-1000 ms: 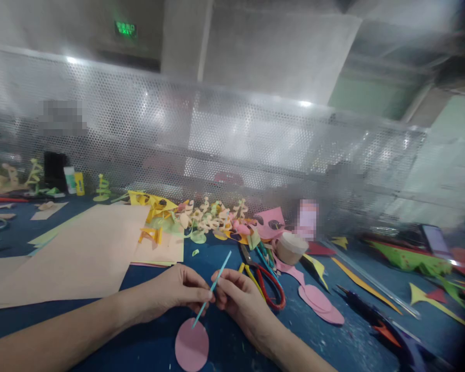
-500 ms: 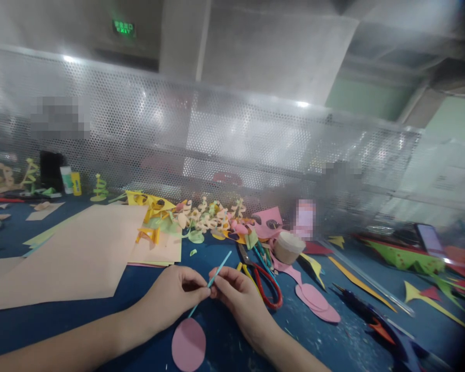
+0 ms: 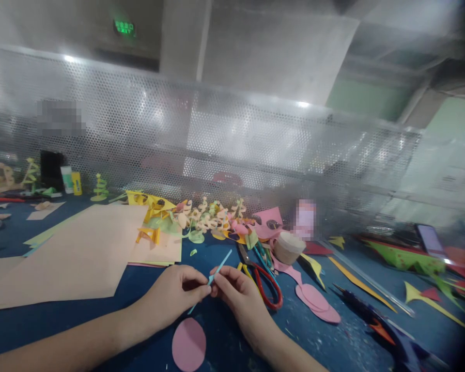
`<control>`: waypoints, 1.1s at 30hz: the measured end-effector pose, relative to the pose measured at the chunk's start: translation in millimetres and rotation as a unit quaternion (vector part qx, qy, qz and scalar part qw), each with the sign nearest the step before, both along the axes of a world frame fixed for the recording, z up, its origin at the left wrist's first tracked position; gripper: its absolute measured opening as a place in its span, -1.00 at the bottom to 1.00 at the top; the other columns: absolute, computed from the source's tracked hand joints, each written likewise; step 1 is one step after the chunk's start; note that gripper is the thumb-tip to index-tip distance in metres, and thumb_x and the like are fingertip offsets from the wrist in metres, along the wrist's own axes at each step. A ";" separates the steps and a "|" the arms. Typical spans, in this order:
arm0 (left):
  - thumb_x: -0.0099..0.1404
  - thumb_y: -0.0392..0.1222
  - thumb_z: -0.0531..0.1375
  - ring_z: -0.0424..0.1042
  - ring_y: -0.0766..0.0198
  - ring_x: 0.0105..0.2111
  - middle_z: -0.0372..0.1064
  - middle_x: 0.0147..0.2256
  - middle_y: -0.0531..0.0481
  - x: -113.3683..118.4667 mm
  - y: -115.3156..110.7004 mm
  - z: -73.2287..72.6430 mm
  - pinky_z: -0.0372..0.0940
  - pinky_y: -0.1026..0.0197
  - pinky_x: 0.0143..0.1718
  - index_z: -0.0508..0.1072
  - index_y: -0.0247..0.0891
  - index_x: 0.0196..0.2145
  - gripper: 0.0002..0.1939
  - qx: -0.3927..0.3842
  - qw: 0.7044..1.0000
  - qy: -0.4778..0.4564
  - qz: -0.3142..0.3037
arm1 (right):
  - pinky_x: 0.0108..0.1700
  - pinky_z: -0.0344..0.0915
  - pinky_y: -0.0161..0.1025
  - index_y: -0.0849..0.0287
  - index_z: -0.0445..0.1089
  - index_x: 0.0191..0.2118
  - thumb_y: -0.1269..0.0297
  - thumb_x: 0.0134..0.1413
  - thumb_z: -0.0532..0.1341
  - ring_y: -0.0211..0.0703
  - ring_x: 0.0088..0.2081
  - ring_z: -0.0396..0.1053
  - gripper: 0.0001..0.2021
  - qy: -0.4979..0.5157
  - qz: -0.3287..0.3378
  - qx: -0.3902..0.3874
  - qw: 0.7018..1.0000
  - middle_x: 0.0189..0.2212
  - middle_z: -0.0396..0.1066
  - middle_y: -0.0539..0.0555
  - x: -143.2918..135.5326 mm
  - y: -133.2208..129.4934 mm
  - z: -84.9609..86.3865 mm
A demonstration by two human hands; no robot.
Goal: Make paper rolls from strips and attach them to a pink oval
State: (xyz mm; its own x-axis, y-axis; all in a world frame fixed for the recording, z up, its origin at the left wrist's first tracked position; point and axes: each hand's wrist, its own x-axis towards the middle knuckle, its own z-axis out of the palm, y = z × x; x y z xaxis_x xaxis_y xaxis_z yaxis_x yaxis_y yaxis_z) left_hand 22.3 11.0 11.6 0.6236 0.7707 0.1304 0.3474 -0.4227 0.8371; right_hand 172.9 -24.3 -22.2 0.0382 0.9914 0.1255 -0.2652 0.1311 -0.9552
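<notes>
A thin light-blue paper strip (image 3: 223,262) runs diagonally between my hands, in front of me and above the blue table. The thumb and fingers of my left hand (image 3: 180,291) pinch it near its middle. My right hand (image 3: 238,299) grips it just beside, fingertips close to the left ones. A narrow blue fold shows at the fingertips. The strip's lower end points toward a pink paper oval (image 3: 189,344) lying on the table below my hands. Red-handled scissors (image 3: 269,289) lie just beyond my right hand.
Large pale paper sheets (image 3: 73,253) lie to the left. Curled paper figures (image 3: 205,217) stand along the back by the perforated screen (image 3: 151,124). On the right are a paper cup (image 3: 289,248), pink ovals (image 3: 315,299) and a dark blue glue gun (image 3: 395,330).
The strip's lower end has shifted slightly up, away from the pink oval. A small blue fold now shows at my fingertips. Both hands stay nearly in place.
</notes>
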 end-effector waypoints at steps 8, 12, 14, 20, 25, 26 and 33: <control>0.09 -0.04 0.11 0.19 0.38 -0.64 0.25 -0.67 0.10 -0.1 3.9 -3.4 0.06 0.36 -0.58 0.47 -0.34 -0.55 -0.70 -0.104 0.994 -0.045 -0.008 | -0.39 0.18 -0.37 0.21 0.41 -0.36 0.13 -0.13 0.26 -0.32 -0.51 0.25 -0.75 -0.057 0.005 0.003 0.998 -0.61 0.30 -0.07 0.7 -0.6 -0.5; 0.02 -0.02 0.18 0.20 0.39 -0.62 0.28 -0.66 0.10 2.3 6.0 -5.1 0.08 0.35 -0.54 0.46 -0.33 -0.57 -0.72 -0.194 0.975 -0.105 -0.012 | -0.37 0.18 -0.34 0.22 0.41 -0.34 0.11 -0.10 0.24 -0.31 -0.50 0.25 -0.73 -0.076 0.003 0.013 0.997 -0.59 0.30 -0.06 1.1 -0.9 -1.1; 0.00 -0.03 0.20 0.20 0.40 -0.61 0.29 -0.65 0.10 2.8 6.0 -5.2 0.10 0.35 -0.52 0.46 -0.33 -0.57 -0.74 -0.229 0.965 -0.127 -0.013 | -0.37 0.19 -0.33 0.22 0.41 -0.33 0.10 -0.10 0.24 -0.29 -0.50 0.25 -0.72 -0.084 0.000 0.015 0.996 -0.59 0.30 -0.05 0.9 -1.3 -0.1; 0.07 -0.09 0.16 0.24 0.37 -0.57 0.28 -0.63 0.09 0.1 5.0 -3.1 0.12 0.34 -0.50 0.46 -0.33 -0.56 -0.76 -0.118 0.988 -0.096 0.001 | -0.35 0.17 -0.32 0.21 0.42 -0.33 0.10 -0.15 0.26 -0.27 -0.48 0.24 -0.72 -0.110 -0.014 0.016 0.994 -0.59 0.30 -0.05 -0.9 -4.4 7.0; 0.11 -0.20 0.11 0.32 0.33 -0.48 0.34 -0.53 0.05 -1.5 2.5 -1.4 0.17 0.34 -0.42 0.48 -0.28 -0.54 -0.81 0.030 0.998 -0.049 0.012 | -0.34 0.17 -0.32 0.21 0.42 -0.40 0.09 -0.14 0.26 -0.25 -0.47 0.25 -0.74 -0.129 -0.023 0.025 0.991 -0.59 0.29 -0.04 -0.9 -4.5 5.6; 0.11 -0.22 0.11 0.33 0.32 -0.46 0.36 -0.51 0.05 -1.5 1.9 -1.2 0.18 0.34 -0.40 0.48 -0.26 -0.53 -0.82 0.051 0.998 -0.044 0.016 | -0.34 0.17 -0.32 0.21 0.42 -0.40 0.10 -0.13 0.25 -0.25 -0.47 0.24 -0.74 -0.131 -0.021 0.029 0.991 -0.59 0.29 -0.04 -0.5 -4.0 4.5; 0.14 -0.19 0.06 0.33 0.32 -0.50 0.36 -0.51 0.03 -1.0 0.6 2.4 0.21 0.33 -0.43 0.47 -0.29 -0.46 -0.79 0.030 0.999 -0.014 0.003 | -0.34 0.18 -0.31 0.20 0.41 -0.39 0.11 -0.08 0.22 -0.24 -0.47 0.25 -0.77 -0.137 -0.034 0.055 0.988 -0.58 0.30 -0.04 0.9 -1.7 5.4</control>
State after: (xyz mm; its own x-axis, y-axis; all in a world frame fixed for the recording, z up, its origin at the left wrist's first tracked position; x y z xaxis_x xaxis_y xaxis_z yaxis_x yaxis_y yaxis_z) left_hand 21.3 11.6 14.0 0.6151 0.7641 0.1941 0.3269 -0.4712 0.8192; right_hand 173.8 -26.1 -16.8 0.0545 0.9673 0.2479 0.0138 0.2475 -0.9688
